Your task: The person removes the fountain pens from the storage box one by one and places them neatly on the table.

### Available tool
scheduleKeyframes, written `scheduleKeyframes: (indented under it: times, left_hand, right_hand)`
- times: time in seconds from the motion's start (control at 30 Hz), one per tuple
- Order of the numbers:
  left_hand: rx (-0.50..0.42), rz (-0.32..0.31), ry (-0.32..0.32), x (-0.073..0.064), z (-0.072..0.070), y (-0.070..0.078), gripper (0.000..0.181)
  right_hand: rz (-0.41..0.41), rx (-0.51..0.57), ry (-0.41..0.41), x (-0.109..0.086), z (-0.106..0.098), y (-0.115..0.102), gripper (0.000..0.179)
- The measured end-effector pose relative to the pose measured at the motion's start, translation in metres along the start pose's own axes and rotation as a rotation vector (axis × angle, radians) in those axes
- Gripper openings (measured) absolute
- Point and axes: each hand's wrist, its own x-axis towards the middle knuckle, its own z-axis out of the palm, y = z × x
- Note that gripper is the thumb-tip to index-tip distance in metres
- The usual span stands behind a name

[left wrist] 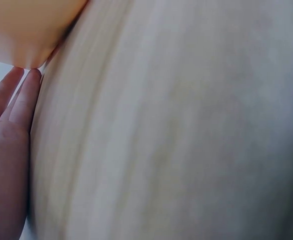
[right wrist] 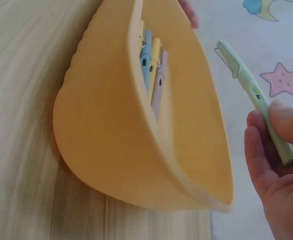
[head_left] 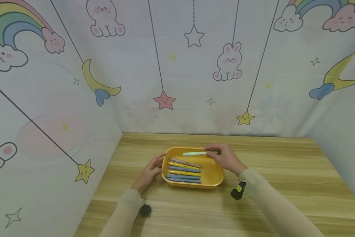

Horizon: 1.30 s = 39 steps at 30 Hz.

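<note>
A light green fountain pen (head_left: pixel 193 153) with a wire clip is pinched between the thumb and fingers of my right hand (head_left: pixel 224 158). It is held over the back of a yellow plastic basket (head_left: pixel 192 186), its capped end pointing left. My left hand (head_left: pixel 149 173) rests on the table with its fingertips against the basket's left wall; in the left wrist view its fingers (left wrist: pixel 25 102) reach out nearly straight. Inside the basket, several pens lie side by side toward the left: a mauve pen (head_left: pixel 184 162), yellow pens (head_left: pixel 183 172) and blue pens (head_left: pixel 183 180).
The basket stands on a wood-grain table (head_left: pixel 195 214). Behind the table hangs a white cloth wall (head_left: pixel 192 75) printed with stars, rabbits and moons, and similar walls rise at both sides. A black wrist device (head_left: pixel 238 191) sits below the right sleeve.
</note>
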Motion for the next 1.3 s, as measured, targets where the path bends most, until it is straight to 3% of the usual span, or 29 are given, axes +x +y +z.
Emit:
scheduleKeyframes:
  times: [0.47, 0.8, 1.3]
  left_hand:
    - [0.005, -0.002, -0.006, -0.001, 0.001, 0.0, 0.065]
    - [0.015, -0.003, 0.002, 0.0, 0.0, 0.0, 0.064]
    - [0.005, -0.011, 0.001, -0.001, 0.0, 0.001, 0.063]
  right_hand:
    - [0.073, 0.012, 0.05, -0.014, -0.025, 0.015, 0.027]
    - [0.077, 0.037, 0.091, -0.024, -0.042, 0.035, 0.026]
    - [0.166, 0.11, 0.113, -0.04, -0.076, 0.062, 0.035]
